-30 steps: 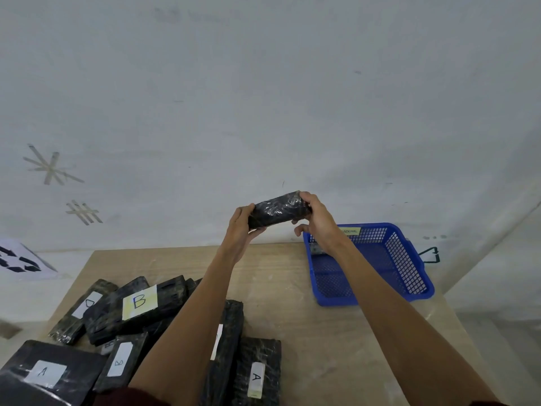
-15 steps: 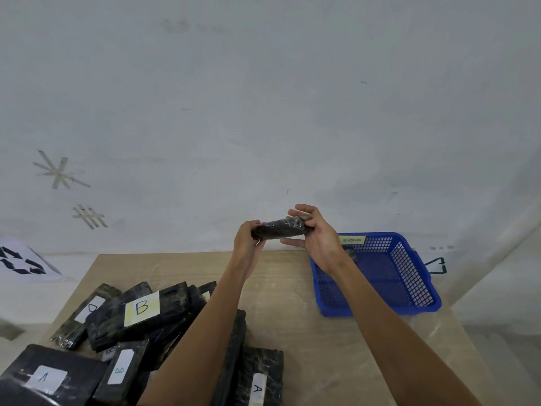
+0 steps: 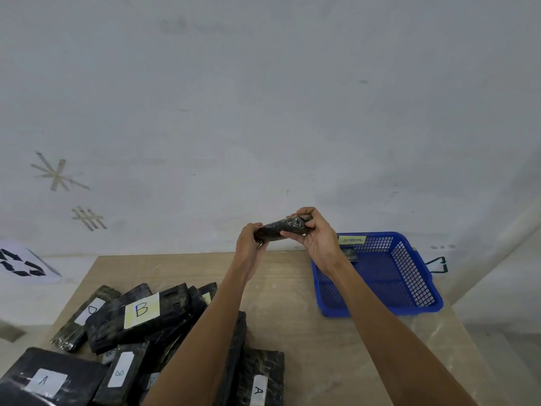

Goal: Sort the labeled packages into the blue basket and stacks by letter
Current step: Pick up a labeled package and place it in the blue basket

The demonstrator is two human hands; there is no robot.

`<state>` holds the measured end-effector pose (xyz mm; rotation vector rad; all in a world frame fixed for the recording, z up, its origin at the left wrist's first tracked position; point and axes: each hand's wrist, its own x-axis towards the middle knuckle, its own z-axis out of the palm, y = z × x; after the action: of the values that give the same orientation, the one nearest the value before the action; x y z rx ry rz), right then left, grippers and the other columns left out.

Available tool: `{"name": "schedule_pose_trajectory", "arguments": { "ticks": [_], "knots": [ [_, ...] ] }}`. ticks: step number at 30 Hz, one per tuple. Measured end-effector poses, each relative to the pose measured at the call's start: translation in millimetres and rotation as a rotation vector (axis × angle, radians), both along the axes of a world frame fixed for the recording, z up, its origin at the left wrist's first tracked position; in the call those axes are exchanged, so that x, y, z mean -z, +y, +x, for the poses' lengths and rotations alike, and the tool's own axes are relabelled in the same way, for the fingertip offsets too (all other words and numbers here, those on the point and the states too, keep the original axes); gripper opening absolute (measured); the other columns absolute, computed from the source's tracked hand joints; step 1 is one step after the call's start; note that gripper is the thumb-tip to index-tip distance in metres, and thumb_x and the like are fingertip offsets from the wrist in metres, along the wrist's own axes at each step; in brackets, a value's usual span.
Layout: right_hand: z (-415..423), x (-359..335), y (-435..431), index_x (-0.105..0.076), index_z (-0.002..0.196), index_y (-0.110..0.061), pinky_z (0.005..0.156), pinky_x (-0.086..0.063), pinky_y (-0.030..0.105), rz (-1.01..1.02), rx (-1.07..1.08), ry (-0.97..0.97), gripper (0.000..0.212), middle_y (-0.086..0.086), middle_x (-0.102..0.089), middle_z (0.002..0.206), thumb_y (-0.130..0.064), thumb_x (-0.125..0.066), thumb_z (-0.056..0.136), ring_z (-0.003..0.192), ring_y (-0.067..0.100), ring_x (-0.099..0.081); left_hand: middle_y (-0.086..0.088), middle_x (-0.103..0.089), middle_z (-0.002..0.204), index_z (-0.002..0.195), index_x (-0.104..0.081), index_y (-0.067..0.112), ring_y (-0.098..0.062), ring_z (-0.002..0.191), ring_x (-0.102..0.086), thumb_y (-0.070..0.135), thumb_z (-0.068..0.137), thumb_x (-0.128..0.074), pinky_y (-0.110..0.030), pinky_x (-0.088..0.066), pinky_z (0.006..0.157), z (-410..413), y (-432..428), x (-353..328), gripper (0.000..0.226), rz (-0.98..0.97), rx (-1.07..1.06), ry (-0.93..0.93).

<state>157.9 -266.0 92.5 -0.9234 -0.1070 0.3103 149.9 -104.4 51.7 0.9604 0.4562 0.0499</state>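
Note:
Both hands hold one small black wrapped package (image 3: 273, 231) in the air above the table's far edge. My left hand (image 3: 248, 249) grips its left end and my right hand (image 3: 314, 234) curls round its right end; no label on it shows. The blue basket (image 3: 409, 306), tagged with a yellow label, stands at the far right of the table with one small dark item inside (image 3: 350, 254). A pile of black labeled packages lies at the near left, among them a B package (image 3: 140, 310), an A package (image 3: 259, 382) and another A package (image 3: 44, 379).
The wooden table (image 3: 307, 332) has bare surface between the pile and the basket. A grey wall with tape marks (image 3: 57, 174) rises right behind the table. A white sheet with black arrows (image 3: 20, 263) lies off the left edge.
The package has been turned in both hands, and my right hand's fingers have shifted over its right end. The hands stay at about the same spot above the far edge.

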Motion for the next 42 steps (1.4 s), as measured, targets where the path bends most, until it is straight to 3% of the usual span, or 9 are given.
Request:
{"name": "schedule_pose_trajectory", "arguments": {
  "ticks": [7, 12, 17, 20, 23, 28, 33, 38, 42],
  "knots": [
    [2.1, -4.9, -4.3, -0.058, 0.093, -0.002, 0.076, -0.063, 0.043, -0.006, 0.025, 0.018, 0.027, 0.021, -0.055, 0.103, 0.004, -0.032, 0.098, 0.107, 0.038, -0.056, -0.015, -0.057, 0.109, 0.098, -0.061, 0.003, -0.026, 0.109, -0.056, 0.008, 0.100, -0.048, -0.040, -0.049, 0.107, 4.0, 1.6, 0.4, 0.014, 0.070, -0.021, -0.027],
    [5.0, -2.0, -11.8, -0.059, 0.101, -0.003, 0.071, -0.062, 0.035, -0.070, 0.039, 0.130, 0.010, 0.016, -0.056, 0.105, -0.012, -0.056, 0.098, 0.102, 0.029, -0.064, -0.013, -0.065, 0.116, 0.099, -0.065, 0.007, -0.020, 0.107, -0.060, 0.007, 0.097, -0.056, -0.032, -0.050, 0.100, 1.4, 5.0, -5.5, 0.010, 0.184, -0.018, -0.111],
    [2.9, 20.1, -22.1, -0.053, 0.125, 0.001, 0.081, -0.063, 0.039, -0.222, 0.065, 0.155, 0.033, 0.023, -0.058, 0.122, 0.005, -0.062, 0.094, 0.109, 0.034, -0.066, -0.008, -0.067, 0.113, 0.116, -0.068, 0.009, -0.019, 0.104, -0.063, -0.008, 0.086, -0.063, -0.030, -0.054, 0.089, 3.0, 16.2, -6.0, 0.035, 0.305, 0.036, -0.221],
    [0.9, 25.7, -25.9, -0.051, 0.132, -0.001, 0.078, -0.063, 0.037, -0.278, 0.099, 0.131, 0.042, 0.025, -0.057, 0.124, 0.008, -0.063, 0.093, 0.108, 0.036, -0.066, -0.011, -0.067, 0.122, 0.131, -0.062, 0.011, -0.022, 0.109, -0.064, -0.011, 0.087, -0.061, -0.036, -0.054, 0.098, 2.5, 22.2, -1.7, 0.049, 0.299, 0.132, -0.175],
    [2.3, 29.6, -31.3, -0.050, 0.133, -0.004, 0.074, -0.062, 0.034, -0.356, 0.130, 0.088, 0.047, 0.026, -0.058, 0.125, 0.010, -0.064, 0.091, 0.106, 0.035, -0.067, -0.015, -0.070, 0.119, 0.132, -0.063, 0.009, -0.026, 0.106, -0.066, -0.008, 0.087, -0.065, -0.042, -0.052, 0.104, -0.1, 30.4, 6.3, 0.047, 0.323, 0.243, -0.116],
    [2.6, 41.9, -41.8, -0.052, 0.138, -0.010, 0.077, -0.063, 0.033, -0.467, 0.155, 0.030, 0.052, 0.024, -0.060, 0.124, 0.007, -0.065, 0.092, 0.109, 0.031, -0.067, -0.014, -0.076, 0.102, 0.128, -0.065, 0.011, -0.028, 0.096, -0.072, -0.006, 0.083, -0.076, -0.035, -0.057, 0.096, -4.4, 35.8, 11.3, 0.049, 0.310, 0.378, -0.106],
    [-5.2, 62.4, -57.1, -0.051, 0.132, -0.009, 0.077, -0.063, 0.033, -0.476, 0.279, 0.148, 0.046, 0.021, -0.054, 0.131, 0.005, -0.066, 0.091, 0.113, 0.033, -0.064, -0.023, -0.071, 0.110, 0.128, -0.063, 0.007, -0.031, 0.097, -0.072, -0.004, 0.081, -0.079, -0.034, -0.061, 0.084, -2.1, 20.0, 24.3, 0.050, 0.336, 0.463, -0.081],
    [-3.6, 87.2, -89.4, -0.052, 0.129, -0.007, 0.076, -0.064, 0.037, -0.478, 0.354, 0.273, 0.044, 0.023, -0.057, 0.133, 0.004, -0.069, 0.090, 0.116, 0.036, -0.063, -0.024, -0.070, 0.110, 0.128, -0.062, 0.005, -0.027, 0.092, -0.073, -0.006, 0.083, -0.077, -0.033, -0.062, 0.082, 8.4, -14.9, 40.8, 0.050, 0.386, 0.512, -0.049],
    [17.4, 102.6, -121.2, -0.051, 0.135, -0.003, 0.083, -0.061, 0.042, -0.474, 0.394, 0.307, 0.047, 0.024, -0.059, 0.132, 0.005, -0.066, 0.091, 0.114, 0.033, -0.064, -0.022, -0.070, 0.113, 0.131, -0.060, 0.005, -0.026, 0.094, -0.071, -0.002, 0.088, -0.073, -0.034, -0.063, 0.082, 26.4, -47.1, 59.5, 0.046, 0.422, 0.502, 0.005]
  ]
}}
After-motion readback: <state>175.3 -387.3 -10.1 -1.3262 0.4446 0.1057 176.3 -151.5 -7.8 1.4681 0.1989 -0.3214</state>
